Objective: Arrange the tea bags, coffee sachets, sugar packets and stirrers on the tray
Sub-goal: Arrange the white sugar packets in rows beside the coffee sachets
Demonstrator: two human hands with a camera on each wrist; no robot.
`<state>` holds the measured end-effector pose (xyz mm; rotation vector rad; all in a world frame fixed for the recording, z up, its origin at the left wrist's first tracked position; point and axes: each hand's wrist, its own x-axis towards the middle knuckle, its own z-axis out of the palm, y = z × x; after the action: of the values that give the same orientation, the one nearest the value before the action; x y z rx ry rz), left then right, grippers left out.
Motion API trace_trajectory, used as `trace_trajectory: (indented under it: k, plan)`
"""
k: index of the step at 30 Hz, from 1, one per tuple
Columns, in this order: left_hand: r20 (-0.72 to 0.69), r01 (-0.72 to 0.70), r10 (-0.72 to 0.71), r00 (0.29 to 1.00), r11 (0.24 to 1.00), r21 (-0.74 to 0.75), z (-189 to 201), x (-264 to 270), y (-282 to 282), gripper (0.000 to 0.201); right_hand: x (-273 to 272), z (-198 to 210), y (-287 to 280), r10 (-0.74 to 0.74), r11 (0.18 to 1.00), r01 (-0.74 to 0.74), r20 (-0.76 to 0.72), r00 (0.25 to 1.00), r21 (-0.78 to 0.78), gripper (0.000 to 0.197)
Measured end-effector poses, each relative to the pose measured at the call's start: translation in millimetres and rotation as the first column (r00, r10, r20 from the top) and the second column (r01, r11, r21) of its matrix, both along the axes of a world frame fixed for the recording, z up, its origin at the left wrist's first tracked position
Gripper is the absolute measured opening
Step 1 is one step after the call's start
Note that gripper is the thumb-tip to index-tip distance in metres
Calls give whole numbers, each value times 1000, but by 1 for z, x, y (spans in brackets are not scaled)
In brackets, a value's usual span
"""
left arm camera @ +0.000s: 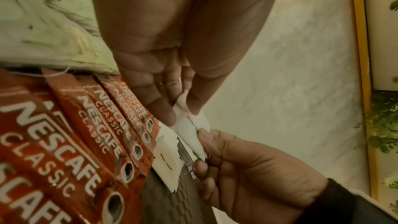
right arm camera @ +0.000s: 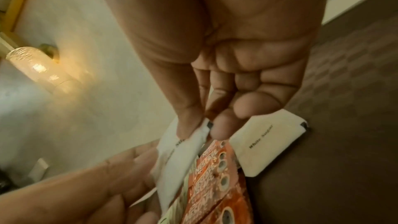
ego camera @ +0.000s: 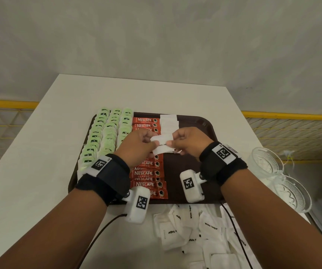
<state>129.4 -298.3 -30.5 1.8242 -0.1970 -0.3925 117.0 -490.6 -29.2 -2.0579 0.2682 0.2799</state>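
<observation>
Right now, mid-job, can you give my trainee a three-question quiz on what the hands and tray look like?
1. True or false: both the left hand and the right hand pinch the same white sugar packets.
2. Multiple choice: on the tray, the red coffee sachets lie (A) left of the green tea bags, (B) between the tea bags and the row of sugar packets, (C) on the table off the tray.
3. Fill in: the loose pile of sugar packets lies on the table, on the ____ side of the tray.

Key: 1 true; 2 B; 3 near.
</observation>
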Motion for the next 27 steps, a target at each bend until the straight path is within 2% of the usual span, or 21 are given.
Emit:
trace_trajectory:
  k: [3, 5, 11, 13, 15, 17, 20, 23, 27]
  plan:
    - [1, -38, 38, 999, 999, 19, 2, -3, 3, 21, -4, -10, -15, -156, 988, 157, -46, 987, 3, 14]
    - [-8, -43, 43, 999, 999, 16, 3, -3, 7, 18, -5, -17, -21, -211, 977, 209, -112, 971, -30, 13]
    - [-24, -29, 30, 999, 999, 26, 6, -4, 16, 13, 1, -18, -12, -247, 964, 219, -204, 947, -154, 17]
    - [-14, -23, 23, 1000, 999, 42, 8, -6, 18, 13, 4, -16, -9, -227, 959, 177, -229, 947, -220, 20]
    - [5, 0, 0, 1000, 998, 68, 12, -10, 19, 13, 3, -11, -9, -209, 943, 127, -250, 945, -307, 31]
    - [27, 46, -49, 998, 994, 99, 18, -17, 18, 11, -3, -1, -12, -229, 915, 131, -225, 947, -381, 41]
    - [71, 152, -165, 984, 975, 163, 26, -33, 17, 8, -29, 23, -18, -199, 897, 128, -129, 972, -423, 37]
    - [126, 269, -309, 943, 928, 258, 28, -61, 16, 7, -74, 45, -24, -147, 913, 129, -17, 989, -387, 33]
    - [133, 352, -428, 894, 855, 381, 20, -105, 18, 7, -146, 48, -26, -17, 901, 24, 20, 1000, -433, 29]
